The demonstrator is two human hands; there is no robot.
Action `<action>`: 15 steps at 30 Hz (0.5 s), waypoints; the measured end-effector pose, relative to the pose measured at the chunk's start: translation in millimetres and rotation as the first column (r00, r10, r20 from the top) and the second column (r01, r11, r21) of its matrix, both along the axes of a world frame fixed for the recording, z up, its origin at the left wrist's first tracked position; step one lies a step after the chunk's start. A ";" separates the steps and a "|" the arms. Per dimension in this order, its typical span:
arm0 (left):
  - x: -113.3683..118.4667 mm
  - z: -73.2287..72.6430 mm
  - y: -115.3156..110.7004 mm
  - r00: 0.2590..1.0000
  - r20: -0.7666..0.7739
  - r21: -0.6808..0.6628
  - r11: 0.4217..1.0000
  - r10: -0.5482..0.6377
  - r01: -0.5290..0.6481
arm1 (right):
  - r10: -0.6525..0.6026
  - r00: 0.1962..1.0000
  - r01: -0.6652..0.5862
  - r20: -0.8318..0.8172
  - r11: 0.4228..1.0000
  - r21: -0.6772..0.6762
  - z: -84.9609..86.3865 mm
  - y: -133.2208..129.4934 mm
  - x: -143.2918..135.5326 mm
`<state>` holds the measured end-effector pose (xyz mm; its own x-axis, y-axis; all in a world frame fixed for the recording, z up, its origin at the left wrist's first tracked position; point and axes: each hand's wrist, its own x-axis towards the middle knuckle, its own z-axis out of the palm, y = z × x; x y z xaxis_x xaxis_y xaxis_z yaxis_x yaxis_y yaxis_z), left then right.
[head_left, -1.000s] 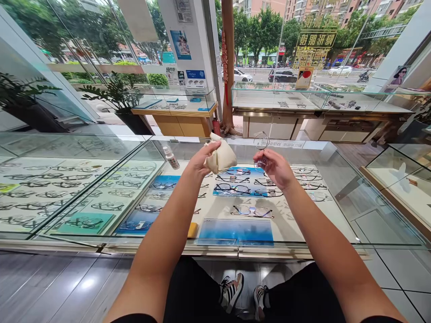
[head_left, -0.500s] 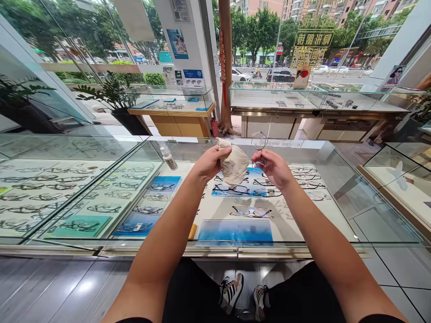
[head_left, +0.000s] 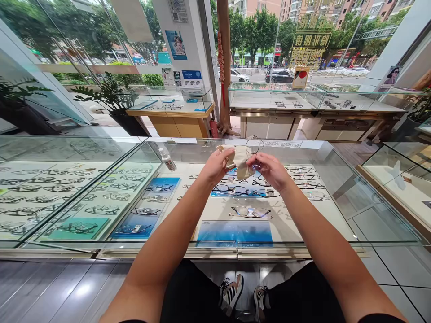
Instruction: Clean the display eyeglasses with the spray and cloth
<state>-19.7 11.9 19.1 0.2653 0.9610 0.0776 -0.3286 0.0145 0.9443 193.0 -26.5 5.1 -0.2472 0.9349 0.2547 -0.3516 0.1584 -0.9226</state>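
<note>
My left hand [head_left: 217, 166] is closed on a cream cloth [head_left: 240, 159], which is bunched and hangs between the two hands. In my right hand [head_left: 269, 168] is a pair of thin-rimmed round eyeglasses [head_left: 255, 145], held on edge with one lens above the fingers and the other lower, near the palm. The cloth's right edge lies close to the eyeglasses; whether it touches the lens I cannot tell. Both hands are above the glass counter. A small white spray bottle [head_left: 167, 159] stands on the glass left of my left hand.
Beneath the hands, the glass display case [head_left: 292, 244] holds rows of eyeglasses [head_left: 251, 211] and blue cards [head_left: 234, 233]. Another case [head_left: 400, 175] stands at the right. Across the aisle are more showcases [head_left: 272, 98], a potted plant [head_left: 116, 96] and a wooden post [head_left: 223, 67].
The cloth has gone from hanging spread out to being gathered in my left hand. My hands have come closer together, with the eyeglasses moving slightly left and down toward the cloth.
</note>
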 end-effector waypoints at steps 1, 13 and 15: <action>2.4 -1.2 -1.1 1.000 0.009 0.008 1.000 -0.004 0.004 | 0.006 1.000 -0.006 0.004 1.000 -0.002 -0.1 -0.1 -0.3; 12.9 -5.2 -11.7 0.998 0.008 0.183 0.981 -0.069 0.067 | -0.007 0.995 0.007 0.096 1.000 -0.001 -3.0 1.6 -3.6; 14.0 -5.4 -12.1 0.998 -0.009 0.206 0.977 -0.061 0.061 | -0.019 0.994 0.020 0.104 1.000 -0.006 -3.8 2.4 -4.2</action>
